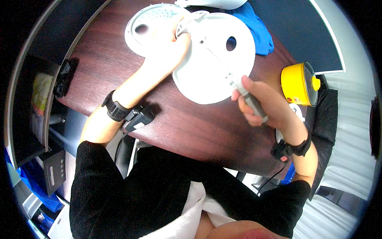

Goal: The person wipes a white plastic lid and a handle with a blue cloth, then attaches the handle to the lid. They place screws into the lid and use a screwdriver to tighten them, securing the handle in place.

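In my right hand (272, 104) is a screwdriver (253, 103) with a grey handle, my fingers wrapped around it. Its thin shaft slants up and left over a large white plastic disc (211, 83), toward a small dark slot. The disc lies on the table and has a round hole at its right. My left hand (169, 46) is closed at the disc's upper left edge, thumb and fingers on a small white plastic bracket (184, 28). Behind that hand is a second white disc (137, 42), with rows of small perforations and one round hole, partly hidden by the hand.
A blue cloth (258, 38) lies at the back right, beside a white appliance part (223, 3). A yellow pot (292, 83) with a glass lid rests at the table's right edge. Dark partitions (298, 28) border the brown table (191, 131). Cabled black devices (140, 118) are strapped at both wrists.
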A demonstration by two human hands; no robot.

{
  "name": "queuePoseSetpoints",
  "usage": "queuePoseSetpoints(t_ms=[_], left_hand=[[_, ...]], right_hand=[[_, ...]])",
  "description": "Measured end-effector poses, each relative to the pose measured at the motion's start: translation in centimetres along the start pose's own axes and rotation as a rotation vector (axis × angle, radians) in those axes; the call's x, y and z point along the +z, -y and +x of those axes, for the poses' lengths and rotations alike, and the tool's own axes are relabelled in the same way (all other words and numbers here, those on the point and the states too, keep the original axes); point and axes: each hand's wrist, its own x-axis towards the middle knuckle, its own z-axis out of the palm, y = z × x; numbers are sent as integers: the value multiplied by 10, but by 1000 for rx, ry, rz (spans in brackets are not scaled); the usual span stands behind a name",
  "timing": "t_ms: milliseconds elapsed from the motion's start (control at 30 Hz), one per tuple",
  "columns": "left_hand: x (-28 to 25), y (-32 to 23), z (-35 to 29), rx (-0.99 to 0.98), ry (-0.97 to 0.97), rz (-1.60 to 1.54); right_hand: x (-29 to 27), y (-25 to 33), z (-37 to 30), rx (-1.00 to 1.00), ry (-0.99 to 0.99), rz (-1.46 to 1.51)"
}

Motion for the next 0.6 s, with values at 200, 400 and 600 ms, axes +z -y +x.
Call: queuePoseSetpoints(t_ms=[200,400,600], left_hand=[[2,-6,-4,86,6,75],[1,-8,-7,70,-4,56],[0,-8,-8,113,-37,52]], right_hand=[[-3,-2,-8,-366,-413,-931],[10,33,-22,-542,-636,-1455],[27,37,-23,-270,-500,-1320]])
